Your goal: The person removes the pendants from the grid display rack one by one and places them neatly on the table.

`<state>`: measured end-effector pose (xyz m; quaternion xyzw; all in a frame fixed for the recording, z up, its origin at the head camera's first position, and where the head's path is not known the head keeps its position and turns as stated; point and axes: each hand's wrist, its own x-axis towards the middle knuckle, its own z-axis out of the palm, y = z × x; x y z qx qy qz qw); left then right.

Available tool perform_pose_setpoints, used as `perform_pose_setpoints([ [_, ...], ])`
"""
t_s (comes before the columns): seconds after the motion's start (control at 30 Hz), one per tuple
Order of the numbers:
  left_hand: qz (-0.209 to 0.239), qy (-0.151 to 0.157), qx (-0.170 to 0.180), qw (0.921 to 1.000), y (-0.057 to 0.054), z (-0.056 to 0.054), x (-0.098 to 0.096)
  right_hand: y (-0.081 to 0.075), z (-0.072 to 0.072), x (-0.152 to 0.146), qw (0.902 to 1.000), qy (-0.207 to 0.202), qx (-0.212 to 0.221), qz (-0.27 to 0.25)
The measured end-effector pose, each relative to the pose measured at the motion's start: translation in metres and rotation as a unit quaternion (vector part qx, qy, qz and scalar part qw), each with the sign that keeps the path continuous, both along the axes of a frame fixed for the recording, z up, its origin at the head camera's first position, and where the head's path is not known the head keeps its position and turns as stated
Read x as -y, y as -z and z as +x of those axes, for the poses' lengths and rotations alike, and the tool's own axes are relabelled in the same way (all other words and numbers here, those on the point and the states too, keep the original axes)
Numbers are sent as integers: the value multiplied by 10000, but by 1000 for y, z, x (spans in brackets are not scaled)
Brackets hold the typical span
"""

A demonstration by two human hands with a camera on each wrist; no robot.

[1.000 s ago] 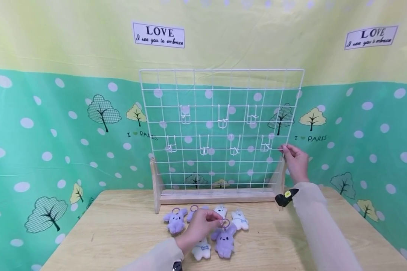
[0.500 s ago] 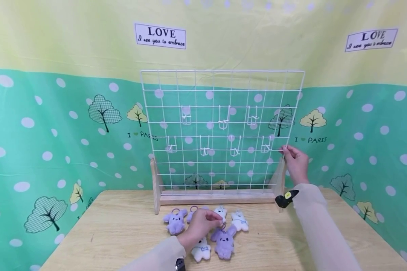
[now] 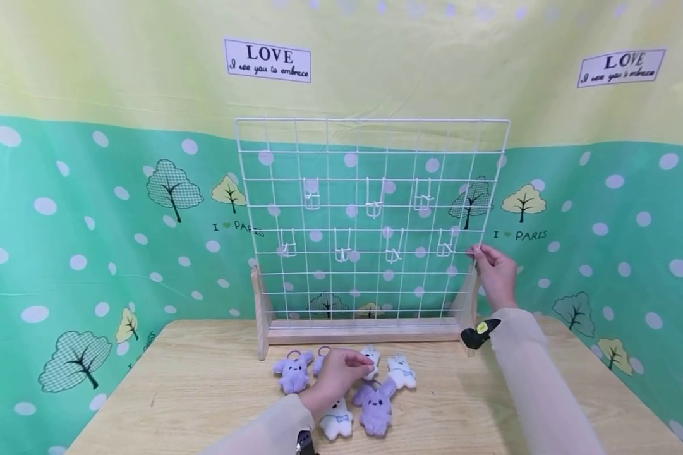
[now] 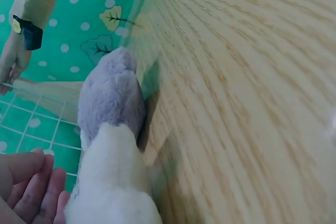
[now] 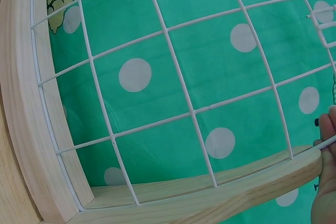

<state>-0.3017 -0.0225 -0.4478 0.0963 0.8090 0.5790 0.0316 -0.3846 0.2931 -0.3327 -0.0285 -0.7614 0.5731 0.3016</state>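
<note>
My left hand (image 3: 341, 379) hovers just over the purple plush keychain (image 3: 374, 409), its thumb and fingertips close together. The keychain's ring shows just below the fingertips, apparently out of the grasp. In the left wrist view the fingers (image 4: 34, 203) are loosely bent, with nothing visible between them. A white plush keychain (image 3: 337, 422) lies partly under this hand. My right hand (image 3: 496, 275) pinches the right edge of the white wire grid panel (image 3: 375, 273), just above its wooden stand (image 3: 364, 332); in the right wrist view this hand (image 5: 326, 166) is cut off at the frame's edge.
Several white hooks (image 3: 373, 205) hang on the grid in two rows. Another purple plush (image 3: 292, 374) and white ones (image 3: 400, 371) lie near the stand on the wooden table (image 3: 176, 392). A patterned curtain (image 3: 91, 253) surrounds the table.
The ring of the purple plush has dropped from upright at my left fingertips to lower beneath them. The left hand barely shifts. My right hand keeps its place on the grid.
</note>
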Motion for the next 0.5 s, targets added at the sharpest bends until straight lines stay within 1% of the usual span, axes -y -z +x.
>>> perform_pose_setpoints([
  [0.17, 305, 37, 115, 9995, -2, 1, 5, -1, 0, 3, 10000, 1, -52, -27],
  [0.3, 473, -20, 219, 9986, -9, 6, 12, -1, 0, 3, 10000, -23, -35, -14],
  [0.43, 684, -71, 228, 9974, -16, 8, 20, 0, -1, 0, 10000, -3, 5, 24],
  [0.5, 808, -42, 155, 9966, -19, 9, 24, 1, -1, -1, 10000, 23, 15, 47],
])
